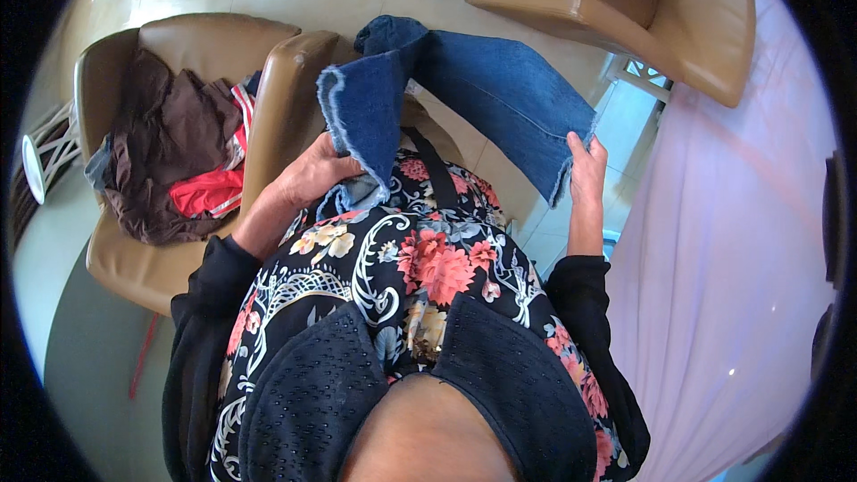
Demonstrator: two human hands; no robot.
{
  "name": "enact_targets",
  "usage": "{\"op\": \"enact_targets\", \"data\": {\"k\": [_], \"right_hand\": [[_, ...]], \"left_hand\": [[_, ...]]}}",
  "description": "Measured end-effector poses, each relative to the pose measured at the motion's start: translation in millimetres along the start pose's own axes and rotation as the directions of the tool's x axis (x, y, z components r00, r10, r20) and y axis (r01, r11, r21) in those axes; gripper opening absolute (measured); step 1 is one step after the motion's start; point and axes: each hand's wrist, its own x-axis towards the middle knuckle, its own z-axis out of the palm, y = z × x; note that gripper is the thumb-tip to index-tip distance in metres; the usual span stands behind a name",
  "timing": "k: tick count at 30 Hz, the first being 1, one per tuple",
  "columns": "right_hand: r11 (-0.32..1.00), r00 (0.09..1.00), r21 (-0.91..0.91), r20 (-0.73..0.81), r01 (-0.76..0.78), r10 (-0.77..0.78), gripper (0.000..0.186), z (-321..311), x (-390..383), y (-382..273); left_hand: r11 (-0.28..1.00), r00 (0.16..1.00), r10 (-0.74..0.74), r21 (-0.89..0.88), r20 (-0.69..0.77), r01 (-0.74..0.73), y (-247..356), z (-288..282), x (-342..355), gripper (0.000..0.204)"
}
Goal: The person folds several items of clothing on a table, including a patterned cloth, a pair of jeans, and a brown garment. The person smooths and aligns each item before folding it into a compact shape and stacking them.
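Note:
A pair of blue jeans (486, 71) with frayed leg hems stretches in front of me above my lap. My left hand (317, 170) is closed on one leg by its ragged hem, the thumb on the cloth. The other leg runs out to the right, where my right hand (586, 165) pinches its hem at the corner. Farther off the two legs meet in a folded bunch of denim. The fingers of both hands are partly hidden behind the cloth.
On my left stands a tan armchair (134, 263) heaped with brown clothing (170, 143) and a red garment with white stripes (210, 189). Another tan chair (705, 27) is at the far right. A pale pink cloth (714, 259) drapes along my right side.

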Motion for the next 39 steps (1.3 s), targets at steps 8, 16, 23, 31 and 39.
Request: {"op": "enact_targets", "data": {"k": [8, 16, 23, 31, 39], "right_hand": [[1.0, 0.993, 0.008, 0.117, -0.004, 0.003, 0.019, 13, -6, 10], [1.0, 0.985, 0.016, 0.17, -0.019, 0.016, 0.019, 33, -9, -1], [1.0, 0.986, -0.007, 0.168, 0.005, -0.004, 0.019, 37, -8, 2], [0.943, 0.989, -0.329, -0.111, 0.059, -0.1, 0.024, -20, 14, 15], [0.951, 0.705, -0.177, -0.707, -0.252, 0.055, 0.032, -237, 41, 63]], "left_hand": [[0.994, 0.991, -0.046, -0.101, -0.126, 0.034, -12, -3, -4, 0.025], [0.826, 0.997, -0.054, 0.564, 0.047, 0.018, 46, 21, -21, 0.053], [0.572, 0.995, 0.082, 0.821, -0.049, -0.007, 35, 31, -15, 0.038], [0.537, 0.889, 0.306, 0.833, -0.342, 0.136, 58, -13, -17, 0.017], [0.561, 0.497, 0.64, 0.798, -0.586, 0.218, 180, -232, -37, 0.034]]}}
